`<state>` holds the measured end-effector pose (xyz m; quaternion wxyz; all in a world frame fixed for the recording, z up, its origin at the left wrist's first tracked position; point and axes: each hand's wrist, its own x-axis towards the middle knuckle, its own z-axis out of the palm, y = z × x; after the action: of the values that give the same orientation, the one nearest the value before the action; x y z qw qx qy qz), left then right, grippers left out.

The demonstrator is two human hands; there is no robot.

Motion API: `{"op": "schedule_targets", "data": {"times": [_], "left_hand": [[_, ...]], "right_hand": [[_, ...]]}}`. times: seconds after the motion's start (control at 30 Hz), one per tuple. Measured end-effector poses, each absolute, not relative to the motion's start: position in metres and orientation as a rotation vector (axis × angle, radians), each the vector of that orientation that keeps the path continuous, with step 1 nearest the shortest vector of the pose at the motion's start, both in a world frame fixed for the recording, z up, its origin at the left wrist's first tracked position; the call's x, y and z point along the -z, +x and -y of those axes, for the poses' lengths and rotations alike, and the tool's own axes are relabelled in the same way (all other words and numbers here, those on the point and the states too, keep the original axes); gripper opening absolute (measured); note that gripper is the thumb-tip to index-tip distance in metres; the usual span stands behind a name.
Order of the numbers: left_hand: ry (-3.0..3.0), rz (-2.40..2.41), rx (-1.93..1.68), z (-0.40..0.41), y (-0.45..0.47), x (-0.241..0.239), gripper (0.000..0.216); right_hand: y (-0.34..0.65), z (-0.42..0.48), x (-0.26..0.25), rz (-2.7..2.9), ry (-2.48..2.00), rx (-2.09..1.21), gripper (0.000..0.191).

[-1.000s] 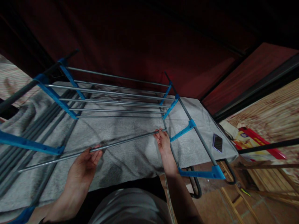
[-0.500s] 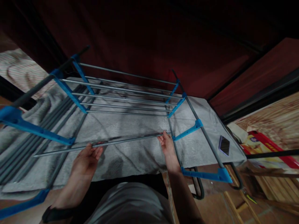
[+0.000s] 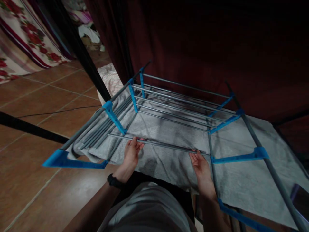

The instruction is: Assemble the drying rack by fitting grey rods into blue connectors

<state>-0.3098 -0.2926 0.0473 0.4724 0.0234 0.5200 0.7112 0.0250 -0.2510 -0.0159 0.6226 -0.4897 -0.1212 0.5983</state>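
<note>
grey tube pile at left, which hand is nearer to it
Left. The left hand is to the right of the grey tube pile, holding a thin metal rod; the right hand is farther right, near that rod's right end.

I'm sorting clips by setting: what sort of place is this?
Probably a room in a home, judging by the tiled floor, the red-flowered fabric and the plush gray cloth.

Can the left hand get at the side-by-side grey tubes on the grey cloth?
Probably not freely: the left hand holds a thin silver metal rod, and a grey rack rail lies between hand and tubes.
</note>
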Motion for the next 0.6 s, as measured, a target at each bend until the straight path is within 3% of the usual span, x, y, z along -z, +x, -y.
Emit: {"op": "schedule_targets", "data": {"times": [0.13,0.43,0.6], "left_hand": [[0.031,-1.309,-1.810,0.291,-0.323,-0.051,0.015],[0.109,-1.407,-2.027,0.295,-0.369,-0.053,0.037],[0.124,-1.411,-2.052,0.297,-0.377,-0.048,0.038]], "right_hand": [[0.033,0.252,0.023,0.284,-1.185,-1.323,0.009],[0.055,0.245,0.043,0.220,-1.259,-1.351,0.015],[0.055,0.245,0.041,0.221,-1.268,-1.333,0.012]]}}
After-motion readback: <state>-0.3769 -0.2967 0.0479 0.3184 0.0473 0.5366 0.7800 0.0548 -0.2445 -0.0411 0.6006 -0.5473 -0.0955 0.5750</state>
